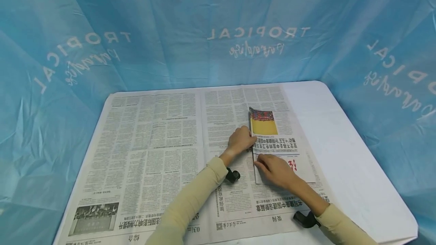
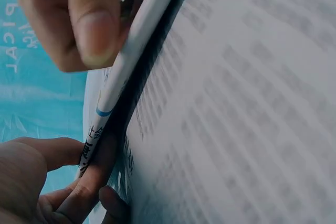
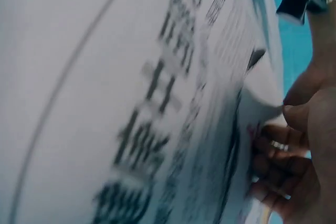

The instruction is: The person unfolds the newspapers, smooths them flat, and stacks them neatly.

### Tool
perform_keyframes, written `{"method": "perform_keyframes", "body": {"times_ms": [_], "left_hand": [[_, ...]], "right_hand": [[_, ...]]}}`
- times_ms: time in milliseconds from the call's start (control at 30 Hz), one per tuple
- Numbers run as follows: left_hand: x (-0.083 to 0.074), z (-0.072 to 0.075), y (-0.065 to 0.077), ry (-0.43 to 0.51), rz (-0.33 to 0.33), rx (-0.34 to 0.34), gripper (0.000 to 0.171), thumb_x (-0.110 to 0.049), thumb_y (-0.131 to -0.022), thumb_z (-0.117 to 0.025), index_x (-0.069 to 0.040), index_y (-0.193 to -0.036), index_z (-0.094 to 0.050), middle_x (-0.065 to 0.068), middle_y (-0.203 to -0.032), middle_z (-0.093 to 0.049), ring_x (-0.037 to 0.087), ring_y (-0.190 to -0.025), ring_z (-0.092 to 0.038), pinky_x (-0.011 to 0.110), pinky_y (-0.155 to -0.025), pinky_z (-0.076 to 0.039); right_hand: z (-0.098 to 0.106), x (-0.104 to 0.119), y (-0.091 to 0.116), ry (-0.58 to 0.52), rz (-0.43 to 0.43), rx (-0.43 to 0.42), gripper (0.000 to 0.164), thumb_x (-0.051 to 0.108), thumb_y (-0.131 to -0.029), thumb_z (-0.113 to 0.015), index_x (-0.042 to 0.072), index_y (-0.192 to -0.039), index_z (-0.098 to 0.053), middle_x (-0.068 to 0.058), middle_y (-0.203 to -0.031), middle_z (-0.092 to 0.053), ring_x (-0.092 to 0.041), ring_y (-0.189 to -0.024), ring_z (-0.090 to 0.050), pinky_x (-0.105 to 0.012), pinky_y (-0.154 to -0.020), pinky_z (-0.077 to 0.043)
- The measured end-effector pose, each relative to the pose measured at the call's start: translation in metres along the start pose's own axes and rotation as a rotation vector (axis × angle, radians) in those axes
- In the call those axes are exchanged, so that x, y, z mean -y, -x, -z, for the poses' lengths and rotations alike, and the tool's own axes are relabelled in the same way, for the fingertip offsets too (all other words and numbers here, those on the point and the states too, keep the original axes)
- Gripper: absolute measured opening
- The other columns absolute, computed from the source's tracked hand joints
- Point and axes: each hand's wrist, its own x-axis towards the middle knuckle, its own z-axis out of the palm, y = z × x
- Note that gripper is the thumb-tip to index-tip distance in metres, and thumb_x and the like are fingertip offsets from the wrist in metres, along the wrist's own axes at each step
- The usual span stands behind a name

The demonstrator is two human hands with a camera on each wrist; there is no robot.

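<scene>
A folded newspaper, with a yellow and red picture at its far end, lies on a spread newspaper sheet. My left hand pinches the fold along its left edge; in the left wrist view the thumb and fingers sit on either side of that narrow edge. Nearer to me, my right hand lies over the folded newspaper, its thumb and fingers gripping the same left edge. The left wrist view shows this edge raised above the sheet. Some fingers are hidden by paper.
The opened newspaper sheet covers much of the white table. Blue curtains with white lettering hang behind and at both sides. A black wrist device is on the left wrist, another on the right.
</scene>
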Motion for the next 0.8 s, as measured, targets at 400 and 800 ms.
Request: {"method": "perform_keyframes", "body": {"times_ms": [400, 800], "left_hand": [[0.019, 0.019, 0.005, 0.009, 0.021, 0.034, 0.057, -0.025, -0.091, -0.067, -0.018, -0.045, -0.034, -0.007, -0.04, -0.024, 0.007, -0.036, -0.022, 0.022, -0.039, -0.018], [0.045, 0.051, 0.01, -0.021, 0.073, 0.094, 0.056, -0.027, -0.091, -0.069, -0.017, -0.046, -0.037, -0.006, -0.042, -0.027, 0.01, -0.039, -0.026, 0.023, -0.042, -0.021]], "right_hand": [[-0.003, -0.028, -0.002, 0.082, 0.21, -0.187, 0.03, 0.026, -0.084, -0.077, 0.011, -0.105, -0.063, -0.01, -0.105, -0.06, -0.026, -0.095, -0.058, -0.044, -0.082, -0.047], [-0.003, -0.032, 0.001, 0.068, 0.208, -0.093, 0.07, 0.04, -0.086, -0.072, 0.005, -0.142, -0.048, -0.02, -0.151, -0.04, -0.041, -0.137, -0.037, -0.058, -0.109, -0.028]]}}
